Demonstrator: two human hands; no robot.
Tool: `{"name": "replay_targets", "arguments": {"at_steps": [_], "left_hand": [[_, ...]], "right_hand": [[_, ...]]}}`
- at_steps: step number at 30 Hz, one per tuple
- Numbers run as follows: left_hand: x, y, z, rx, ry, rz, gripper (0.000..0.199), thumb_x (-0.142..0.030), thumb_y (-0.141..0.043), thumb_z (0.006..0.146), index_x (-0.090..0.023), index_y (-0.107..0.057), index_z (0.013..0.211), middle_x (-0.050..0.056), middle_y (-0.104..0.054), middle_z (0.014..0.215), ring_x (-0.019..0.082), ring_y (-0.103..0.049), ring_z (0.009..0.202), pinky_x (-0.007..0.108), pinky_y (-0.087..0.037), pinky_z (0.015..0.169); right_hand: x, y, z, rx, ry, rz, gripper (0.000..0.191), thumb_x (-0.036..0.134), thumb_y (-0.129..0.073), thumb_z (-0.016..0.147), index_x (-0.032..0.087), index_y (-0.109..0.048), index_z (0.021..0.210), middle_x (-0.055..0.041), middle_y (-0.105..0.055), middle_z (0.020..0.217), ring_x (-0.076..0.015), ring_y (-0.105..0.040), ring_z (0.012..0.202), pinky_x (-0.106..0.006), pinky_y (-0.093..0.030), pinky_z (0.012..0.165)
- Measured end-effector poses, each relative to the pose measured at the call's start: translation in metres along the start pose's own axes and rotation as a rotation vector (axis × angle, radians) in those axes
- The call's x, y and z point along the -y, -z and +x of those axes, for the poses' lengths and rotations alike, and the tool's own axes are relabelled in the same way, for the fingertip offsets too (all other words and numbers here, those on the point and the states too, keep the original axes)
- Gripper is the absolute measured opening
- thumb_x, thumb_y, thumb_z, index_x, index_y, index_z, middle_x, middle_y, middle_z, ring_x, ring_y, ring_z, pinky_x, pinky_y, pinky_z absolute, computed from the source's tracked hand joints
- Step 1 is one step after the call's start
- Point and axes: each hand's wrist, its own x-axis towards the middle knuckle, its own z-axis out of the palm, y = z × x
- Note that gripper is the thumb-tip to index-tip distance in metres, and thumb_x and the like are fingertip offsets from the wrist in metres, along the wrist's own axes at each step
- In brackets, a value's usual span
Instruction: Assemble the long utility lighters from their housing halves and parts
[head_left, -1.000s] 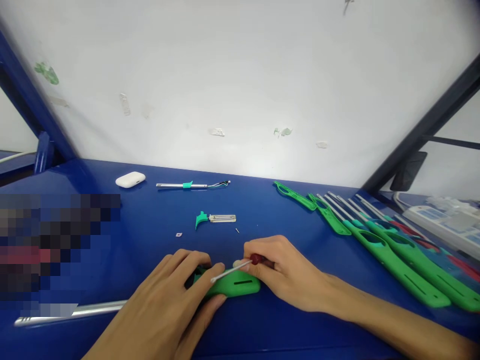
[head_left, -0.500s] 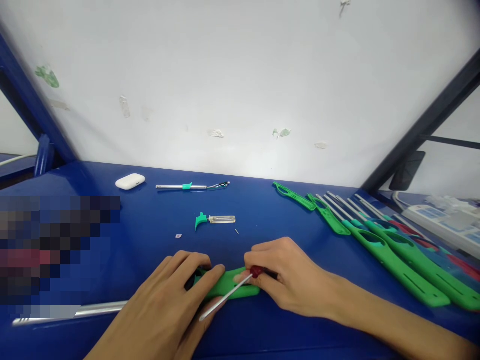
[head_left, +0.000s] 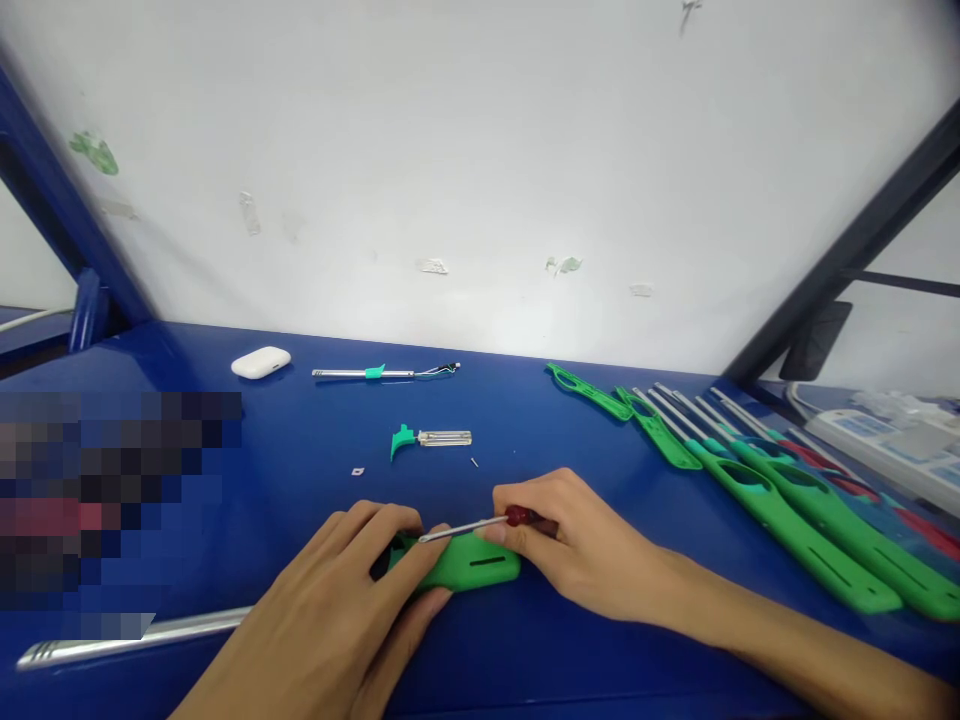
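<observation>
My left hand [head_left: 337, 590] is closed around a green long-necked gas lighter [head_left: 476, 565], whose slotted handle end sticks out to the right. Its silver metal tube [head_left: 199, 625] runs out to the left beneath the hand. In my right hand [head_left: 574, 535], closed, is a screwdriver [head_left: 465, 528] with a dark red handle. The shaft lies slantwise above the lighter's handle, its tip close to my left fingers; whether it touches I cannot tell. Behind the hands lie a teal trigger with a clear fuel tank [head_left: 442, 438], a small screw [head_left: 474, 462] and a small pale piece [head_left: 358, 471].
A metal tube with wires [head_left: 367, 373] and a white earphone case [head_left: 261, 362] lie at the back. Opened green shell halves [head_left: 600, 393] and several whole green lighters [head_left: 810, 545] lie at the right. A white wall [head_left: 480, 150] bounds the blue table [head_left: 600, 650].
The screwdriver has swung up, its tip moving from below my left fingers to the lighter's upper edge. The lighter's slot has come into view, and its metal tube end has dropped slightly.
</observation>
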Motion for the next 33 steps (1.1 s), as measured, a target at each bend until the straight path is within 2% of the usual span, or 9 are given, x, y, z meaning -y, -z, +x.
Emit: {"name": "replay_targets", "arguments": {"at_steps": [5,13,18,21,23,25,27,29,33], "left_hand": [[0.000,-0.001,-0.004,-0.009,-0.020,0.029,0.032,-0.026,-0.044,0.115,-0.025,-0.070,0.134,0.006,-0.077,0.111,0.026,-0.076,0.095,0.043,-0.067,0.082],[0.001,-0.002,-0.005,-0.027,-0.013,0.029,0.031,-0.026,-0.047,0.114,-0.025,-0.069,0.136,0.006,-0.079,0.112,0.028,-0.078,0.096,0.046,-0.068,0.083],[0.001,-0.001,-0.002,-0.039,-0.016,0.016,0.030,-0.027,-0.044,0.115,-0.025,-0.070,0.131,0.005,-0.079,0.107,0.026,-0.078,0.090,0.043,-0.068,0.080],[0.001,0.000,-0.002,-0.032,-0.012,0.016,0.028,-0.028,-0.045,0.116,-0.025,-0.070,0.129,0.005,-0.079,0.108,0.025,-0.078,0.092,0.040,-0.069,0.079],[0.002,-0.001,-0.003,-0.017,-0.021,0.027,0.029,-0.029,-0.046,0.116,-0.023,-0.069,0.133,0.006,-0.079,0.112,0.026,-0.078,0.097,0.040,-0.069,0.082],[0.002,-0.002,-0.004,-0.015,-0.021,0.035,0.030,-0.029,-0.047,0.116,-0.023,-0.067,0.136,0.006,-0.078,0.115,0.026,-0.078,0.100,0.042,-0.069,0.084],[0.003,-0.002,-0.006,-0.016,-0.013,0.036,0.030,-0.030,-0.047,0.116,-0.024,-0.067,0.138,0.006,-0.078,0.116,0.027,-0.078,0.101,0.043,-0.069,0.085],[0.003,-0.003,-0.008,-0.013,-0.005,0.027,0.031,-0.032,-0.047,0.116,-0.025,-0.067,0.138,0.006,-0.078,0.116,0.026,-0.078,0.101,0.043,-0.069,0.086],[0.003,-0.003,-0.009,-0.011,0.014,0.007,0.031,-0.035,-0.048,0.116,-0.028,-0.066,0.140,0.006,-0.078,0.118,0.026,-0.077,0.102,0.041,-0.068,0.089]], "right_hand": [[-0.001,-0.001,0.000,-0.002,-0.021,-0.023,0.044,0.025,-0.066,0.102,0.022,-0.040,0.067,0.0084,-0.042,0.060,-0.0107,-0.031,0.056,-0.028,-0.023,0.054],[-0.002,0.001,-0.001,-0.035,-0.077,0.018,0.049,0.039,-0.076,0.101,0.022,-0.047,0.067,0.0076,-0.047,0.062,-0.0108,-0.034,0.059,-0.027,-0.024,0.054],[-0.004,0.006,-0.001,-0.007,-0.120,0.135,0.053,0.051,-0.086,0.092,0.021,-0.051,0.066,0.0088,-0.044,0.060,-0.0103,-0.032,0.059,-0.025,-0.025,0.050],[-0.002,0.014,-0.004,-0.018,-0.120,0.222,0.044,0.058,-0.084,0.092,0.022,-0.060,0.083,0.0090,-0.046,0.067,-0.0101,-0.035,0.060,-0.023,-0.029,0.050],[-0.001,0.024,-0.008,-0.069,-0.114,0.270,0.038,0.062,-0.065,0.106,0.024,-0.060,0.103,0.0086,-0.048,0.072,-0.0103,-0.039,0.060,-0.022,-0.034,0.052],[-0.001,0.036,-0.011,-0.127,-0.107,0.327,0.036,0.061,-0.050,0.113,0.026,-0.055,0.111,0.0091,-0.048,0.072,-0.0102,-0.043,0.057,-0.021,-0.038,0.050],[-0.002,0.049,-0.013,-0.193,-0.092,0.389,0.037,0.062,-0.062,0.108,0.025,-0.057,0.104,0.0088,-0.051,0.067,-0.0103,-0.050,0.052,-0.021,-0.040,0.045],[-0.004,0.057,-0.014,-0.311,-0.035,0.421,0.039,0.060,-0.077,0.098,0.023,-0.064,0.096,0.0073,-0.054,0.062,-0.0109,-0.052,0.047,-0.021,-0.038,0.039],[-0.002,0.054,-0.015,-0.549,0.103,0.383,0.042,0.062,-0.070,0.104,0.023,-0.067,0.089,0.0051,-0.057,0.062,-0.0099,-0.052,0.047,-0.023,-0.040,0.041]]}}
